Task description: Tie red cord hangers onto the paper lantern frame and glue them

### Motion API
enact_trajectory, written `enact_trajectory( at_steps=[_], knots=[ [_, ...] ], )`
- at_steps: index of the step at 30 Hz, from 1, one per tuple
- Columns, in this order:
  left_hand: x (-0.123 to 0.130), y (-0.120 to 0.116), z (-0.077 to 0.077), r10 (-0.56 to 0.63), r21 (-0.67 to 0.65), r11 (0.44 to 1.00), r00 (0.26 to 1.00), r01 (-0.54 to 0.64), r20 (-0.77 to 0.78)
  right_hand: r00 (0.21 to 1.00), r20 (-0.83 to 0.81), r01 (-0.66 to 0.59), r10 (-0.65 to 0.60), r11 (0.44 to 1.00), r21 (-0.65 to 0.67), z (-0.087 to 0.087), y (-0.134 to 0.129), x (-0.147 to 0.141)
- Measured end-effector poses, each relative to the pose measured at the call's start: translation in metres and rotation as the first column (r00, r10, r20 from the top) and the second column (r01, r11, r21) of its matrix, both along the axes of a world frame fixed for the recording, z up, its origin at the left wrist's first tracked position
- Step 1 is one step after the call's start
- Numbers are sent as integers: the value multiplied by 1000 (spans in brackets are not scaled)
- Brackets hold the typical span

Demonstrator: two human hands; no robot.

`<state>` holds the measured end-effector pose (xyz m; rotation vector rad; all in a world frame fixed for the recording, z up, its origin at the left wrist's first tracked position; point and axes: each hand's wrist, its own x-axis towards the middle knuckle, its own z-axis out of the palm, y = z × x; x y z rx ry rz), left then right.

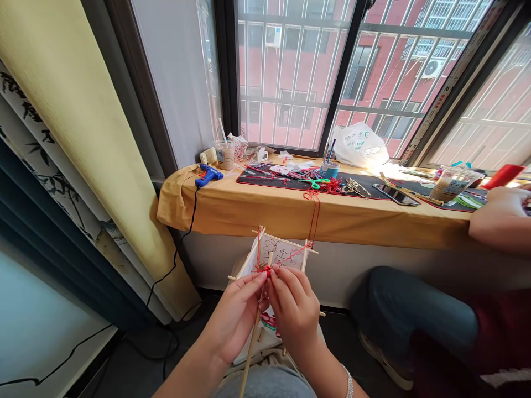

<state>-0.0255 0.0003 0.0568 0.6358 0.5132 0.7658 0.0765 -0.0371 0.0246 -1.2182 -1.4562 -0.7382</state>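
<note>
My left hand (237, 312) and my right hand (295, 307) meet in front of my lap, each pinching the red cord (267, 270), which is bunched between the fingertips. From there, strands run to the corners of a box-shaped frame of thin wooden sticks with white paper sides (282, 250), where dark drawn marks show. A longer wooden stick (249, 359) slants down past my left palm toward my lap. Red and green bits (269, 320) show below my hands. My fingers hide the exact knot or loop. Two red strands (315, 218) reach up to the table edge.
On the cloth-covered table (249, 213) lie a blue glue gun (208, 174), green-handled scissors (314, 182), a cup of blue liquid (329, 169) and a phone (396, 194). A drink cup (452, 183) stands near another person's hand (504, 213). The glue gun's black cord (176, 254) hangs left.
</note>
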Motion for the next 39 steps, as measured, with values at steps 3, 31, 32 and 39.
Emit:
enact_trajectory(
  at_steps=[3, 31, 32, 39],
  knots=[
    [2, 0, 1, 44, -9, 999, 999, -44, -5, 999, 17, 27, -27, 999, -20, -1, 2, -2],
    [1, -4, -5, 104, 64, 993, 987, -96, -122, 899, -411, -282, 150, 917, -282, 12, -8, 6],
    [1, -5, -4, 110, 67, 992, 986, -103, -125, 876, -456, -321, 158, 896, -306, 14, -9, 6],
    [2, -6, 1, 123, 94, 989, 984, -112, -125, 746, -634, -512, 202, 783, -353, 20, -10, 12]
  ],
)
